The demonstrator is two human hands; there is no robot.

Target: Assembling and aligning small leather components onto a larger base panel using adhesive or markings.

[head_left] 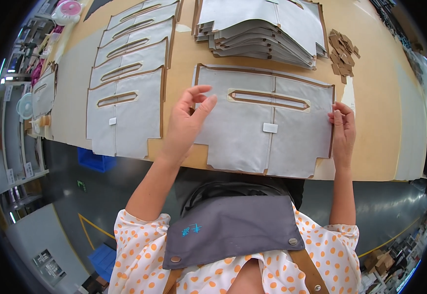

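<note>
In front of me a grey panel (238,132) with brown edging lies flat on the table. It has a long brown-framed slot (272,99) and a small white tab (270,128) on its centre seam. My left hand (181,120) hovers at the panel's left edge, fingers curved, with thumb and forefinger apart. At the right edge my right hand (343,132) has thumb and fingers closed on the brown border. The far side of that grip is partly hidden.
Left of it, similar grey panels (135,120) overlap in a row. A thick stack of panels (262,39) stands behind. Small brown pieces (342,51) are heaped at the far right. A pink-and-white fan (67,11) sits at the far left; blue crates (95,160) are on the floor.
</note>
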